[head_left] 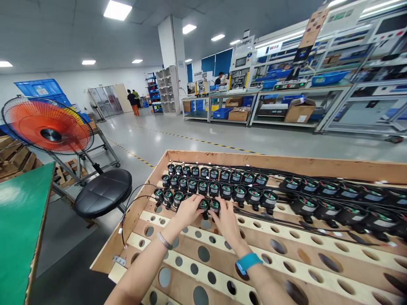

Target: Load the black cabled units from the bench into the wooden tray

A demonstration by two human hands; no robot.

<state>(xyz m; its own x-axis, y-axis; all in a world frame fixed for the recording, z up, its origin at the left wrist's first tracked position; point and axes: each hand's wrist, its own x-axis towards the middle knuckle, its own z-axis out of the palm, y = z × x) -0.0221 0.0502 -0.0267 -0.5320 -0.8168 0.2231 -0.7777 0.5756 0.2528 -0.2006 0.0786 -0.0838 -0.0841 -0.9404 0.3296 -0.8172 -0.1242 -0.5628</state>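
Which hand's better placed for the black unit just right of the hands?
Right, probably: the right hand is on the neighbouring unit, right beside the black unit. The left hand sits farther left, with the right hand between.

Head-worn view — downward onto the hands (189, 210) (227, 223)

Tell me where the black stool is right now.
In the head view, the black padded stool stands left of the wooden hole-board frame, below the red-orange fan and right of the green-topped bench.
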